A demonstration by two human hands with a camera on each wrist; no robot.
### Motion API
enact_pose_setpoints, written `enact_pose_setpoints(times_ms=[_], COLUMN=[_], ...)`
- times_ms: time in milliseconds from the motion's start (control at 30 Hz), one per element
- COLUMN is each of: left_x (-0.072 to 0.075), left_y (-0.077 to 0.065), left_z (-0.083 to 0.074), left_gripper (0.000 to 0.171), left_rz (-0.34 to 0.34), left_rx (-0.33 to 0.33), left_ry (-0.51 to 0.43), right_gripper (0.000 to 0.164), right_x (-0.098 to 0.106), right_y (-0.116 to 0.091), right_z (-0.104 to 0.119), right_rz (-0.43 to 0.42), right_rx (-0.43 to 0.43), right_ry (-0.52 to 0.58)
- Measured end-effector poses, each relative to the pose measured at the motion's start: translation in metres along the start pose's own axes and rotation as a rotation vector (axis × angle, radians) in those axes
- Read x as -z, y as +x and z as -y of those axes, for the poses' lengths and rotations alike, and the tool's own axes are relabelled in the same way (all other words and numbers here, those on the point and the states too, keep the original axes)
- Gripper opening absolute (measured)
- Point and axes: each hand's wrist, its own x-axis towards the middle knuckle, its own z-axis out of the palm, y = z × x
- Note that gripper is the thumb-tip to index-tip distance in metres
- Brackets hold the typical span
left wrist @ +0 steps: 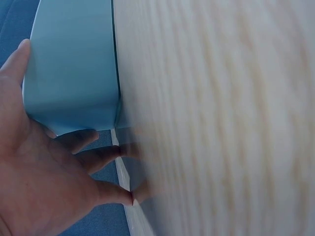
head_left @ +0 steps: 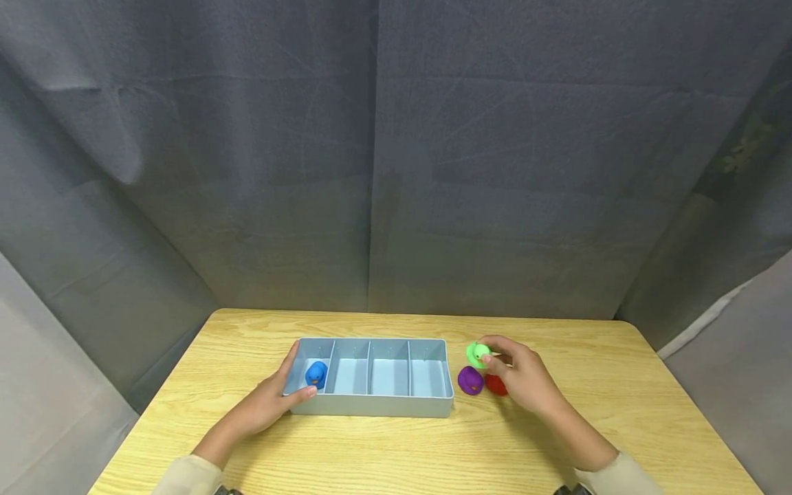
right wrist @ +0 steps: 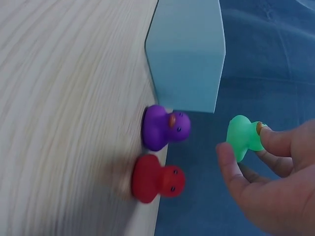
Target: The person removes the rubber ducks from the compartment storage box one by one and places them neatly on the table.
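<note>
A pale blue box (head_left: 371, 405) with several compartments in a row stands on the table. In its leftmost compartment sits a blue rubber duck (head_left: 316, 373). My left hand (head_left: 270, 399) holds the box's left end, thumb over the front rim and fingers along the end wall. Just right of the box, my right hand (head_left: 523, 375) pinches a green rubber duck (right wrist: 240, 136) between thumb and fingers, lifted above the table. Below it a purple rubber duck (right wrist: 160, 129) and a red rubber duck (right wrist: 153, 179) sit on the table, the red one partly hidden by the hand in the head view.
The light wooden table (head_left: 383, 454) runs back to a grey curtain (head_left: 297, 206). More grey cloth (head_left: 49, 357) hangs at the left and right sides. The other box compartments show bare floors.
</note>
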Motion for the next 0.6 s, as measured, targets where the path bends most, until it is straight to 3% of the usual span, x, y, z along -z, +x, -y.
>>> enact_pose_setpoints(times_ms=[600], left_x=[0.0], left_y=[0.0], left_z=[0.001], left_gripper=[0.097], left_rz=[0.002], left_rx=[-0.008], left_ry=[-0.003], right_gripper=[0.033], right_x=[0.03], right_y=[-0.016], right_z=[-0.03], right_rz=[0.014], right_rx=[0.04], right_ry=[-0.081])
